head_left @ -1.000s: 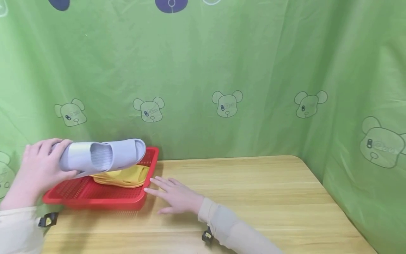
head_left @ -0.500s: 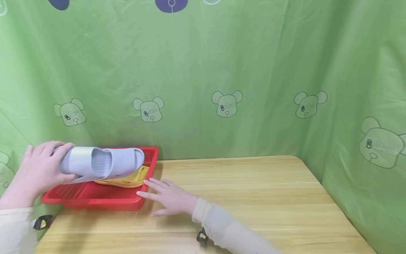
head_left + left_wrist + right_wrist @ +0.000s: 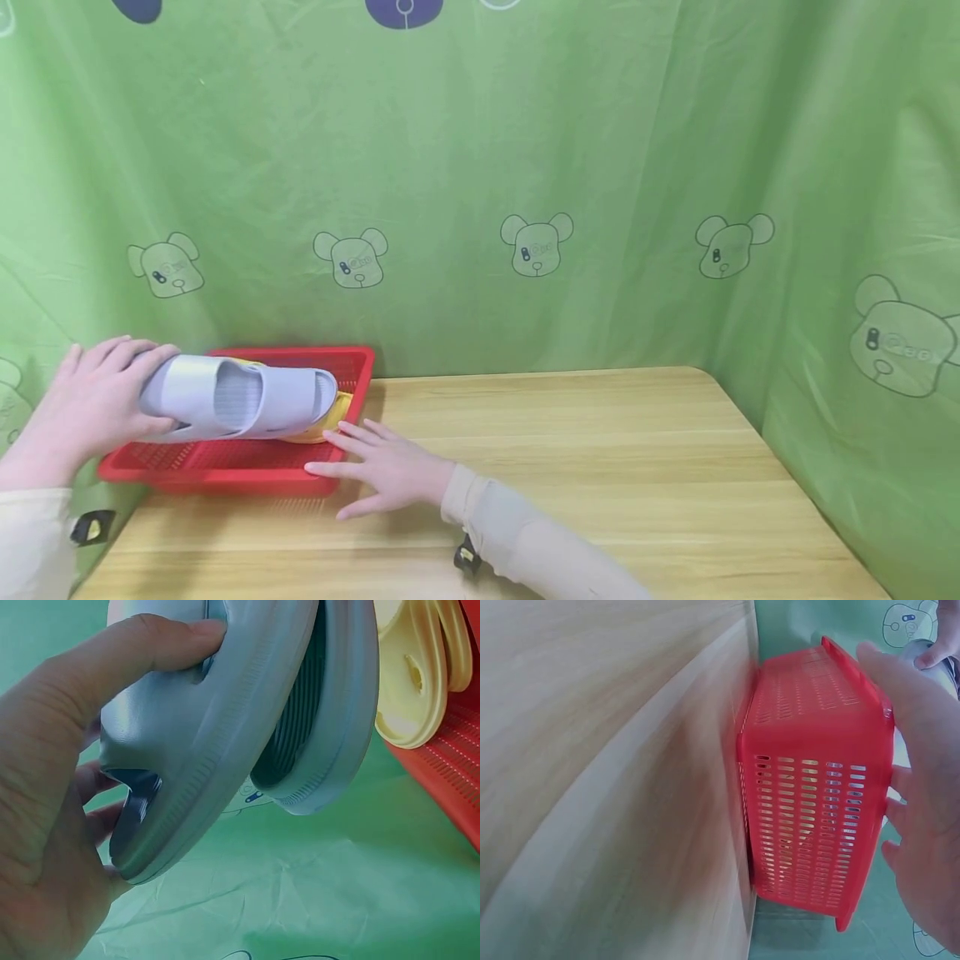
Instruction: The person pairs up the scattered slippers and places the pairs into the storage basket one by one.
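Observation:
My left hand (image 3: 97, 404) grips one end of a pair of pale blue-grey slippers (image 3: 288, 400). The pair is stretched out to the right over the red plastic basket (image 3: 225, 477). Seen from the left wrist, the thumb lies across the nearer slipper (image 3: 169, 712), and the second slipper (image 3: 341, 720) is just beyond it. Yellow slippers (image 3: 318, 432) are in the basket, mostly hidden beneath the blue-grey pair. My right hand (image 3: 390, 473) has its fingers spread at the basket's right side. In the right wrist view, those fingers reach along the rim, beside the perforated wall (image 3: 810, 817).
The basket stands at the left of a light wooden table (image 3: 585, 467). A green curtain (image 3: 450, 150) with bear-head prints hangs behind and at both sides. Its folds come right down to the table's back edge.
My left hand has lowered the blue-grey slippers toward the basket, covering more of the yellow ones. My right hand has moved left, from beside the basket to its rim.

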A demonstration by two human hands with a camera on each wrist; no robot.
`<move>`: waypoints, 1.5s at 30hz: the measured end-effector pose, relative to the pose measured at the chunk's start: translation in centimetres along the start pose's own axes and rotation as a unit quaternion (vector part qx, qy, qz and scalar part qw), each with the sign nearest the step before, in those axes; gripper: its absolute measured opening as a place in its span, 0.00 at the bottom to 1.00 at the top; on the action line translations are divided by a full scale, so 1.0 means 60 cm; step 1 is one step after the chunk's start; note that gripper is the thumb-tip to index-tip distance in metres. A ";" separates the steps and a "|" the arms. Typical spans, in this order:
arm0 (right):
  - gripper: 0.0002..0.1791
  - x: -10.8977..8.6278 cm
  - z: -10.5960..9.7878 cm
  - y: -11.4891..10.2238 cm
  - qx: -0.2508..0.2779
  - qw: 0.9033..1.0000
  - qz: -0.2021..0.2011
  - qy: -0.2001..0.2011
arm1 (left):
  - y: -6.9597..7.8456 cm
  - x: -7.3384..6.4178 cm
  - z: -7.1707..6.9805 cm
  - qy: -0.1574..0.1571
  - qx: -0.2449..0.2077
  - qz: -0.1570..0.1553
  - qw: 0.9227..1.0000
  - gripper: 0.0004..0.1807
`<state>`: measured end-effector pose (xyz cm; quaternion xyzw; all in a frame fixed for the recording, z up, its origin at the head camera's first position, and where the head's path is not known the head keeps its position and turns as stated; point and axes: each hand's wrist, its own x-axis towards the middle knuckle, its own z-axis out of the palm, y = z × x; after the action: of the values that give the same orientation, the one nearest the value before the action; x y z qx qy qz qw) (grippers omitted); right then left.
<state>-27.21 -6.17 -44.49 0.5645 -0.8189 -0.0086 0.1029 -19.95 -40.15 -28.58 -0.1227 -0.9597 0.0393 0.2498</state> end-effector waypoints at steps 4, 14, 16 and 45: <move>0.42 0.005 0.001 -0.002 -0.005 1.000 -0.009 0.002 | -0.004 0.001 0.004 -0.015 0.006 -0.002 1.000 0.51; 0.42 0.016 0.000 -0.005 -0.004 1.000 -0.022 -0.003 | -0.013 0.005 0.014 -0.039 0.013 -0.007 0.999 0.50; 0.42 0.018 0.001 -0.006 -0.007 1.000 -0.024 -0.001 | -0.015 0.008 0.017 -0.039 0.013 0.002 0.999 0.50; 0.40 0.020 0.003 -0.008 0.013 1.000 -0.018 -0.010 | -0.005 0.029 0.055 -0.145 -0.030 -0.003 0.989 0.50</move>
<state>-27.19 -7.50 -44.53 0.5800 -0.8100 -0.0055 0.0867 -23.10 -40.05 -30.63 -0.1202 -0.9869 0.0273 0.1039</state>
